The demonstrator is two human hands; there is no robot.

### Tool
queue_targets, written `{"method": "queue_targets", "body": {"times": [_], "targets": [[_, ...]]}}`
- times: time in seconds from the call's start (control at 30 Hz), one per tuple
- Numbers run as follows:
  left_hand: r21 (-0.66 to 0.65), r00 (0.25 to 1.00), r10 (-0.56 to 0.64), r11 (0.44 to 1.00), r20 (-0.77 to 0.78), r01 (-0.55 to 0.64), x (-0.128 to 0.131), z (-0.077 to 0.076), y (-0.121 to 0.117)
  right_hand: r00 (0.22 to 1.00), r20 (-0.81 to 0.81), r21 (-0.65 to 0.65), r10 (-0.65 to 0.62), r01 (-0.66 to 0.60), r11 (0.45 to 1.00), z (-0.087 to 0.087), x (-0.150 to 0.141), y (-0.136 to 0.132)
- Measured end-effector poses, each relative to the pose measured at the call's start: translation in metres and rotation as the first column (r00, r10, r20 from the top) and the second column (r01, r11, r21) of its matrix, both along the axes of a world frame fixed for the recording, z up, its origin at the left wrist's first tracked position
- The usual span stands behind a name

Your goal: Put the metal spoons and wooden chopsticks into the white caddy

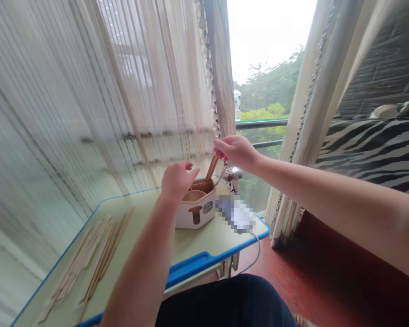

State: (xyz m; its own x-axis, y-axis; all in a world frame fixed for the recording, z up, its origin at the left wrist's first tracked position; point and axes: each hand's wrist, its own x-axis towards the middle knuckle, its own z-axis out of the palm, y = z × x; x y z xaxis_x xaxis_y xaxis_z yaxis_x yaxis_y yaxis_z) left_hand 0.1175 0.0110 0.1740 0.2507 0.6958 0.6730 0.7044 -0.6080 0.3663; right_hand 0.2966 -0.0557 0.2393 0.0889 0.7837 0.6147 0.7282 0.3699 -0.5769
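A white and brown utensil holder (206, 213) with several compartments stands on the desk. My right hand (237, 151) is above its back right part, with the fingers pinched on the upper ends of a few wooden chopsticks (211, 168). Their lower ends go down into a rear compartment. A metal slotted ladle (232, 173) leans out of the holder on the right, just under my right hand. Over the holder's left side is my left hand (179, 179), its thumb and fingers apart; whether it touches the rim is hard to see.
Several wooden chopsticks (100, 268) and paler paper-wrapped-looking sticks (80, 259) lie on the desk's left. A blurred-out device (236, 213) with a white cable (258, 254) is right of the holder. The desk (146, 204) has a blue edge; curtains (150, 91) hang behind it.
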Motion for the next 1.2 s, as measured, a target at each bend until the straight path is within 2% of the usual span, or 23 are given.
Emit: {"method": "queue_targets", "body": {"times": [0.07,0.13,0.2,0.27,0.3,0.37,0.43,0.47,0.5,0.57,0.63,0.67,0.7,0.77,0.83,0.9,1.07,1.2], "targets": [[0.101,0.986,0.092,0.989,0.136,-0.106,-0.027,-0.012,-0.008,0.989,-0.054,0.017,0.138,-0.138,0.99,-0.01,-0.031,-0.016],[0.131,0.954,0.215,0.961,0.206,-0.245,-0.06,-0.032,-0.012,0.958,-0.101,-0.004,0.269,-0.271,0.963,-0.026,-0.064,-0.031],[0.061,0.921,0.366,0.925,0.131,-0.376,-0.098,-0.055,-0.012,0.92,-0.14,-0.071,0.367,-0.379,0.923,-0.049,-0.098,-0.039],[-0.068,0.877,0.471,0.876,-0.091,-0.478,-0.14,-0.078,-0.013,0.877,-0.193,-0.143,0.439,-0.468,0.872,-0.076,-0.133,-0.038],[-0.115,0.849,0.498,0.846,-0.176,-0.52,-0.16,-0.089,-0.015,0.855,-0.235,-0.177,0.463,-0.506,0.844,-0.09,-0.151,-0.034],[-0.11,0.799,0.546,0.804,-0.252,-0.584,-0.195,-0.108,-0.023,0.804,-0.365,-0.255,0.47,-0.572,0.779,-0.116,-0.186,-0.021],[-0.024,0.78,0.574,0.801,-0.249,-0.598,-0.222,-0.125,-0.032,0.742,-0.531,-0.321,0.409,-0.623,0.713,-0.138,-0.218,-0.003],[0.018,0.782,0.578,0.807,-0.233,-0.59,-0.233,-0.132,-0.035,0.718,-0.59,-0.334,0.368,-0.633,0.699,-0.149,-0.232,0.006],[0.051,0.792,0.575,0.815,-0.205,-0.578,-0.241,-0.139,-0.038,0.715,-0.613,-0.336,0.336,-0.621,0.708,-0.159,-0.245,0.015],[0.094,0.834,0.537,0.844,-0.129,-0.529,-0.254,-0.151,-0.042,0.782,-0.533,-0.316,0.324,-0.539,0.781,-0.181,-0.263,0.033],[0.13,0.888,0.459,0.882,-0.027,-0.452,-0.262,-0.159,-0.043,0.891,-0.278,-0.259,0.359,-0.43,0.865,-0.204,-0.273,0.048],[0.152,0.908,0.417,0.896,0.031,-0.417,-0.265,-0.162,-0.043,0.922,-0.112,-0.227,0.37,-0.386,0.894,-0.216,-0.276,0.053],[0.172,0.921,0.381,0.904,0.086,-0.39,-0.266,-0.163,-0.043,0.922,0.051,-0.215,0.383,-0.364,0.906,-0.226,-0.278,0.056],[0.19,0.925,0.342,0.909,0.166,-0.371,-0.266,-0.165,-0.044,0.867,0.29,-0.216,0.405,-0.353,0.91,-0.24,-0.28,0.057],[0.179,0.919,0.344,0.909,0.193,-0.377,-0.263,-0.165,-0.045,0.811,0.4,-0.242,0.426,-0.355,0.903,-0.245,-0.281,0.052],[0.155,0.913,0.359,0.908,0.193,-0.389,-0.261,-0.164,-0.045,0.795,0.443,-0.255,0.415,-0.331,0.908,-0.243,-0.282,0.044],[0.111,0.897,0.402,0.898,0.183,-0.426,-0.26,-0.165,-0.045,0.826,0.52,-0.214,0.217,-0.12,0.969,-0.236,-0.282,0.027],[0.085,0.876,0.443,0.882,0.188,-0.464,-0.261,-0.165,-0.045,0.862,0.488,-0.235,0.135,-0.019,0.972,-0.235,-0.28,0.025]]}}
